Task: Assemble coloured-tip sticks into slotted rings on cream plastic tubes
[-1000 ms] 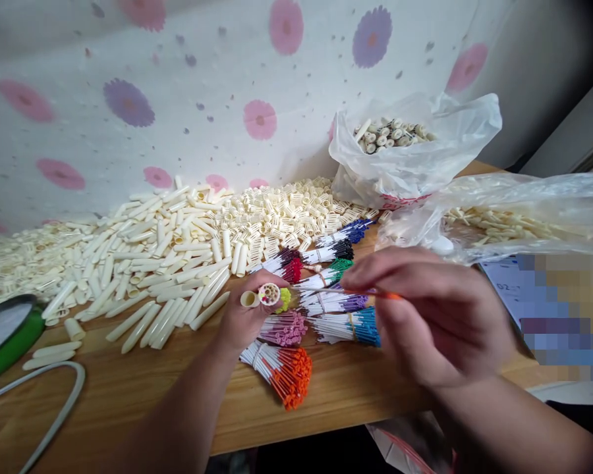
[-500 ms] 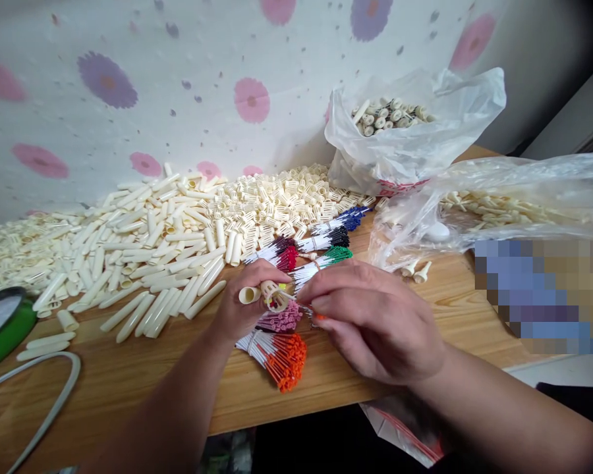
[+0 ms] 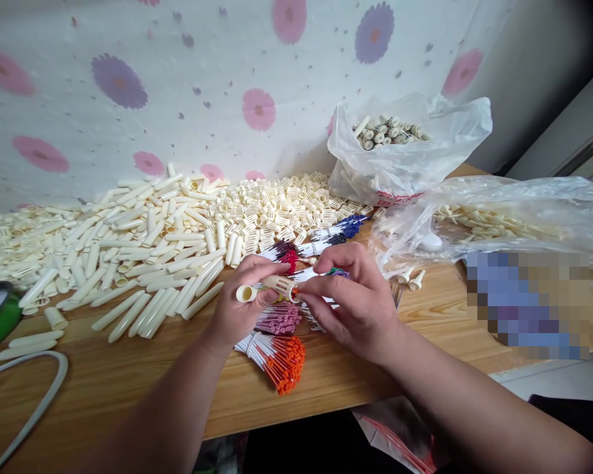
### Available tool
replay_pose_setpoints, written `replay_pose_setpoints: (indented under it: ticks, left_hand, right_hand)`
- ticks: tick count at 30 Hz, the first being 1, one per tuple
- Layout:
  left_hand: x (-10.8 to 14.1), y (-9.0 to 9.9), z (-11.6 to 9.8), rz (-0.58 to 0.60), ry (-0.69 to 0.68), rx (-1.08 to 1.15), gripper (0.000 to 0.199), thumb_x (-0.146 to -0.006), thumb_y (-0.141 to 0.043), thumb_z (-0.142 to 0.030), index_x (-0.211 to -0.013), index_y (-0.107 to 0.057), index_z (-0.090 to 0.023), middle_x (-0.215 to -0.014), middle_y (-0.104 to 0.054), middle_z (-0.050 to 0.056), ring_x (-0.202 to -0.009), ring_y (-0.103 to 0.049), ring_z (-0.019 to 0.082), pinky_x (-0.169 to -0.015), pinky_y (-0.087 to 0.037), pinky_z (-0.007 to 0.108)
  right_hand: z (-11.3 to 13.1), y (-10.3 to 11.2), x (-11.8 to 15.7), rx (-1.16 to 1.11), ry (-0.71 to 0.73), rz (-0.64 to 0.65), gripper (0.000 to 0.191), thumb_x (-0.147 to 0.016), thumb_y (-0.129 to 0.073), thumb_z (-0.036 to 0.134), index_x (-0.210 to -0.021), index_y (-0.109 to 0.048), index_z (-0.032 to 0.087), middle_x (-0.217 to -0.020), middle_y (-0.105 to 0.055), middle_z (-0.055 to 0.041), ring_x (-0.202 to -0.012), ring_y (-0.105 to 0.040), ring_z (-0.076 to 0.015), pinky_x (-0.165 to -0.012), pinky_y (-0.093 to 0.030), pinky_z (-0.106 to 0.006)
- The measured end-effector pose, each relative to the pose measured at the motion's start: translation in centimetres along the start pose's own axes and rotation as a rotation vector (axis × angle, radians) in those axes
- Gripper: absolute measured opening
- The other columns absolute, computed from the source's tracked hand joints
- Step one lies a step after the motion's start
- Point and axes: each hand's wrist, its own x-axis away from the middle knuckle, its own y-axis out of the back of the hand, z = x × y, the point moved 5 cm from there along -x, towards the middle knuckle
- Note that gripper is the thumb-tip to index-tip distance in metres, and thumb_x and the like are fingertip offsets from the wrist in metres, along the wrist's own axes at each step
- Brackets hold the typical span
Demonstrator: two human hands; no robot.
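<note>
Held in my left hand [image 3: 244, 296] are a cream pen tube [image 3: 246, 293], its round open end towards me, and a slotted pen barrel [image 3: 279, 286]. Coloured refill ends, red among them, show at the barrel's open end. The thumb and fingers of my right hand [image 3: 353, 299] are pinched at that end; what sits between the fingertips is mostly hidden. Below the hands lie bundles of white refills with orange tips [image 3: 281, 362] and pink tips [image 3: 279, 318]. Behind them are bundles with red [image 3: 290, 261], black, green and blue tips [image 3: 350, 225].
A large heap of cream pen tubes [image 3: 143, 243] and slotted pieces [image 3: 281, 204] covers the back left. Plastic bags of parts [image 3: 405, 164] stand at the back right. A green ring-shaped object [image 3: 7, 322] and a white cable [image 3: 54, 388] are at the left.
My right hand has moved up and left to the barrel's end, where an orange-tipped refill earlier showed in its fingers. The slotted barrel has turned to point right. The view has shifted slightly.
</note>
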Motion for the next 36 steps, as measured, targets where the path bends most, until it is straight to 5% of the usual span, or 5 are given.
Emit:
replay_pose_setpoints:
  ticks: [9,20,29,34,36]
  left_hand:
    - [0.1,0.1,-0.6,-0.178,-0.035,-0.108,0.021,-0.082,-0.071,-0.032,-0.101,-0.073,-0.023,-0.091,-0.06,0.002,-0.086,-0.059,0.017,-0.077,-0.049,0.03]
    - [0.4,0.2,-0.5,-0.242,-0.001,-0.219,0.018,-0.081,-0.072,-0.029,-0.098,-0.073,-0.021,-0.089,-0.06,0.002,-0.085,-0.06,0.017,-0.077,-0.05,0.031]
    - [0.2,0.5,-0.6,-0.251,0.06,-0.26,0.018,-0.081,-0.071,-0.034,-0.096,-0.073,-0.023,-0.089,-0.061,0.002,-0.086,-0.061,0.019,-0.08,-0.051,0.034]
    - [0.6,0.5,1.0,-0.268,0.146,-0.078,0.021,-0.083,-0.069,-0.037,-0.097,-0.071,-0.022,-0.093,-0.067,0.002,-0.087,-0.063,0.018,-0.081,-0.05,0.032]
    - [0.8,0.3,1.7,-0.255,0.216,0.027,0.024,-0.083,-0.068,-0.039,-0.098,-0.07,-0.021,-0.092,-0.069,0.002,-0.086,-0.063,0.018,-0.08,-0.05,0.032]
  right_hand:
    - [-1.0,-0.9,0.3,-0.039,-0.138,0.01,0.01,-0.085,-0.061,0.007,-0.086,-0.063,0.017,-0.088,-0.05,-0.0029,-0.084,-0.051,-0.014,-0.071,-0.045,-0.028]
    - [-2.2,-1.8,1.1,-0.207,-0.419,-0.091,0.009,-0.084,-0.062,0.012,-0.08,-0.067,0.019,-0.085,-0.052,-0.0016,-0.083,-0.052,-0.0146,-0.074,-0.046,-0.03]
    - [-3.8,-2.7,1.5,-0.441,-0.515,0.01,0.013,-0.086,-0.058,0.018,-0.084,-0.072,0.02,-0.086,-0.055,-0.0022,-0.085,-0.055,-0.0146,-0.078,-0.047,-0.032]
    - [-5.7,0.9,-0.4,-0.355,-0.467,-0.013,0.014,-0.088,-0.058,0.024,-0.096,-0.068,0.018,-0.09,-0.062,-0.0035,-0.086,-0.058,-0.0142,-0.077,-0.046,-0.03]
    - [-5.9,2.6,-1.2,-0.198,-0.42,0.206,0.014,-0.088,-0.059,0.024,-0.096,-0.066,0.015,-0.087,-0.063,-0.0036,-0.078,-0.057,-0.0128,-0.069,-0.045,-0.026]
